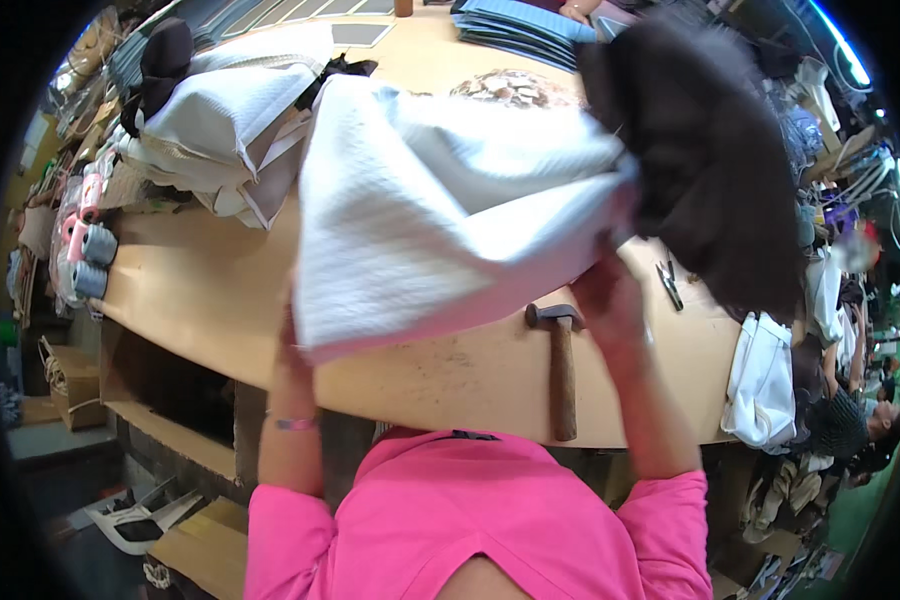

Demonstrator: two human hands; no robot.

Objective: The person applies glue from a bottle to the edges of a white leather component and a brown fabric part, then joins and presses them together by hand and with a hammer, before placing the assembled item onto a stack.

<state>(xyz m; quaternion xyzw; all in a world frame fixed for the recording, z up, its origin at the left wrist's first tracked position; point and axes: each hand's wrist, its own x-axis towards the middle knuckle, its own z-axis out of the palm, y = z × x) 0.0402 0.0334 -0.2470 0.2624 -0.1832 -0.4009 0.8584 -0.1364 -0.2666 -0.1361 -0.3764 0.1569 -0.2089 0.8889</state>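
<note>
A white textured bag (400, 220), with its dark brown cloth lining (710, 170) hanging out on the right, is held up over the table. My right hand (610, 295) is closed on the bag's lower right edge, near where the lining joins it. At the lower left corner, my left hand (295, 325) grips the bag; its fingers are mostly hidden behind the white material. The lining is smeared by motion. Below my right hand, a hammer (563, 380) with a wooden handle lies on the table.
Similar white bag pieces (240, 120) are heaped at the table's left. Dark nippers (670, 287) lie to the right. A white bag (760, 380) sits at the right edge. Blue-grey flat panels (520, 30) are stacked at the back, near another person's hand (577, 10). Thread spools (92, 262) stand left.
</note>
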